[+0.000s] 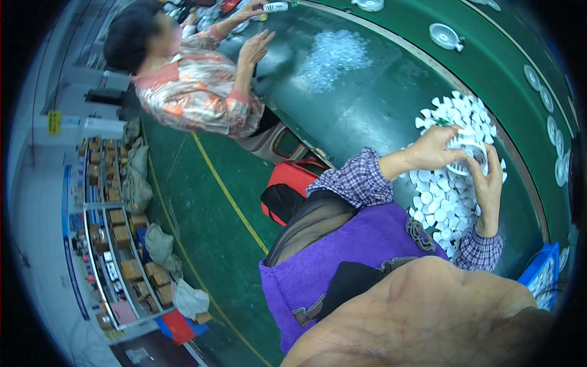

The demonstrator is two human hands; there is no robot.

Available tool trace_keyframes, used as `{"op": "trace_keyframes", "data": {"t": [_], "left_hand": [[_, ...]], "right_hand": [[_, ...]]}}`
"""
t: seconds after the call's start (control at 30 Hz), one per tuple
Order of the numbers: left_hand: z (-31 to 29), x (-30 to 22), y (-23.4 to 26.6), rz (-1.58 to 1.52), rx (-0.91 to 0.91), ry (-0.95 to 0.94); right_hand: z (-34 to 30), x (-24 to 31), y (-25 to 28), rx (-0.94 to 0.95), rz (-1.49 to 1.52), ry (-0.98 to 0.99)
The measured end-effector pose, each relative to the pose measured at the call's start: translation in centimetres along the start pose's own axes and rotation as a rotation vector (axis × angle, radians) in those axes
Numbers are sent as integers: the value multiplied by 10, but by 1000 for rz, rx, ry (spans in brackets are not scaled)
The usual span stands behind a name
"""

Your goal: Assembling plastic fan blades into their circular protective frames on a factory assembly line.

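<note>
Between my two hands is a white round plastic part [460, 166] with ribs or slots round its rim. My left hand [428, 150] grips its left side, fingers closed at the edge. From the right, my right hand [487, 186] pinches the same part between thumb and fingers. Something small and green shows by my left fingers, too small to make out. Under and around my hands lies a heap of small white cone-shaped plastic pieces [435, 205], spreading on the green work table [361, 119]. My palms hide part of the heap.
A pile of small clear pieces [336, 58] lies farther along the table. Past its raised edge, a green belt [489, 46] carries round white ribbed parts [445, 37]. A blue bin [543, 275] stands at the right. A co-worker [189, 92] sits left, beside a red stool [284, 177].
</note>
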State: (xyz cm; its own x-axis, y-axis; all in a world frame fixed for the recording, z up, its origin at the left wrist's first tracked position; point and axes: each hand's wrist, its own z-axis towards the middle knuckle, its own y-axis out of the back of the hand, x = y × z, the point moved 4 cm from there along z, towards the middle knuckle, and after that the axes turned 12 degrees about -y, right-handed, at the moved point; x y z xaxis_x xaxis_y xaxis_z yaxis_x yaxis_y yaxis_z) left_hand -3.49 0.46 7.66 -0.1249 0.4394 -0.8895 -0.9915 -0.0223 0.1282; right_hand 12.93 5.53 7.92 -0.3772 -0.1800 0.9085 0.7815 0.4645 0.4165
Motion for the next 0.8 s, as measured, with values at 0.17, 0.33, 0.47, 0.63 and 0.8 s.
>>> {"op": "trace_keyframes", "data": {"t": [0.17,0.33,0.47,0.63,0.8], "left_hand": [[-5,34,-4,-101,-6,243],[0,54,-15,-439,59,390],[40,68,45,-208,-151,425],[94,156,123,4,-421,486],[162,209,133,53,-610,516]], "right_hand": [[12,-16,-3,104,172,-72],[22,-68,69,-108,339,-255],[19,-121,146,-482,240,-286],[-13,-189,155,-607,-103,-310],[-20,-191,134,-724,-220,-189]]}}
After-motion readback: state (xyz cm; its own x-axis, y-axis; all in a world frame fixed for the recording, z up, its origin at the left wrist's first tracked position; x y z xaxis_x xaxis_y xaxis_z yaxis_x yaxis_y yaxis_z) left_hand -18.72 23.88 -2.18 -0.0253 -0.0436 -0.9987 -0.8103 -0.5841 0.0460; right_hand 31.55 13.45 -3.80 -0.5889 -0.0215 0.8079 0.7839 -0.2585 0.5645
